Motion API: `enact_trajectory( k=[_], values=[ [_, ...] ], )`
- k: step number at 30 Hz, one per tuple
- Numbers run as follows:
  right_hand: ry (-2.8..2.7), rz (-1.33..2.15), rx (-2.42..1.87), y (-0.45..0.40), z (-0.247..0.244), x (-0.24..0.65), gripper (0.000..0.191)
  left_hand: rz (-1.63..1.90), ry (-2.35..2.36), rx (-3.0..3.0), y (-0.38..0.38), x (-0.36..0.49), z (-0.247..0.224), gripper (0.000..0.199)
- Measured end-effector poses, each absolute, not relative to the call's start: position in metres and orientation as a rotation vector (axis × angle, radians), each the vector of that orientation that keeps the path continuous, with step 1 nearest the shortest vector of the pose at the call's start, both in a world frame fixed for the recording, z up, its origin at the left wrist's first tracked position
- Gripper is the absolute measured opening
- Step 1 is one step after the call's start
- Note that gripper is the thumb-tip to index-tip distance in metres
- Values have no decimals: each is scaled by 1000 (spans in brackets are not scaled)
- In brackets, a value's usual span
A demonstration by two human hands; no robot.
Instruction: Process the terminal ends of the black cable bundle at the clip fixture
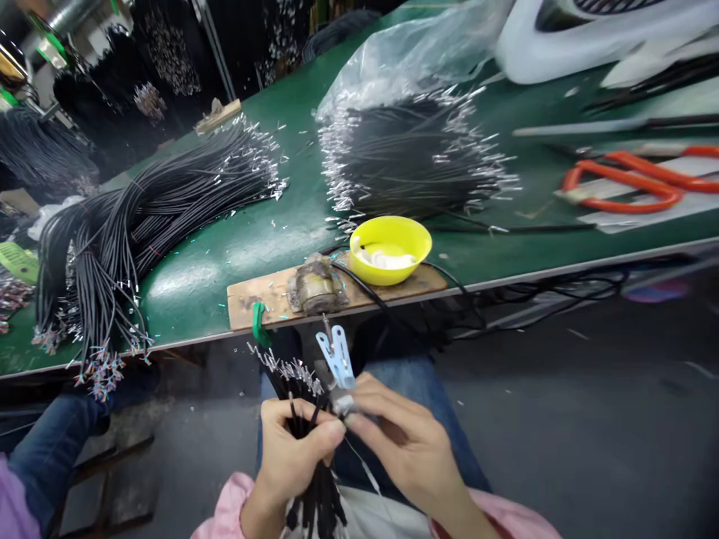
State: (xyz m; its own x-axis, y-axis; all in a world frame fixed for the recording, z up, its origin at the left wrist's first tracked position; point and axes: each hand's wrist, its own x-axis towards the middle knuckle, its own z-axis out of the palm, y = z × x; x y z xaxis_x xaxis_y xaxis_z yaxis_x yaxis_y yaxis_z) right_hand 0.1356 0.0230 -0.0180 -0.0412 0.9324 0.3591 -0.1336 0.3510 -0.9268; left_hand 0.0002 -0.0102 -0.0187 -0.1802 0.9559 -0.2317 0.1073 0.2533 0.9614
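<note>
My left hand [300, 442] is closed around a bundle of black cables [317, 486] with stripped, silvery ends fanned out above the fingers. My right hand [401, 434] is closed in a pinch, its thumb and index fingertip meeting the left fingertips. By those fingertips is a small whitish piece [344, 405], too blurred to name. Just above my right fingers stands a light blue clothespin [337, 355], below the shaft of a small motor [317, 288] on a wooden board [252, 303]. A thin pale strand [365, 468] hangs below the hands.
A yellow bowl [393, 251] with white contents sits on the board beside a green clamp [259, 326]. Cable bundles [404, 161] lie on the green table [225, 247], with orange-handled scissors [623, 183] at right. A co-worker's leg [50, 449] shows at left.
</note>
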Motion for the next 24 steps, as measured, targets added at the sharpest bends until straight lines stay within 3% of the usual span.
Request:
enact_trajectory(
  k=[2,7,9,14,19,24],
  values=[
    [-1264,1097,-825,21,-18,134,18,1076,1538,1033,-10,1,-17,39],
    [-954,1721,-785,23,-20,133,38,1163,1562,1100,-8,3,-7,28],
    [-969,1724,-844,29,-17,135,40,1200,1584,1116,-7,4,-4,21],
    [-1150,1278,-1101,50,1,140,41,1258,1627,1128,-4,2,1,13],
    [-1020,1598,-953,66,5,126,52,1279,1620,1141,4,2,7,15],
    [-632,1892,-804,71,0,113,50,1307,1602,1159,9,6,8,13]
  ],
)
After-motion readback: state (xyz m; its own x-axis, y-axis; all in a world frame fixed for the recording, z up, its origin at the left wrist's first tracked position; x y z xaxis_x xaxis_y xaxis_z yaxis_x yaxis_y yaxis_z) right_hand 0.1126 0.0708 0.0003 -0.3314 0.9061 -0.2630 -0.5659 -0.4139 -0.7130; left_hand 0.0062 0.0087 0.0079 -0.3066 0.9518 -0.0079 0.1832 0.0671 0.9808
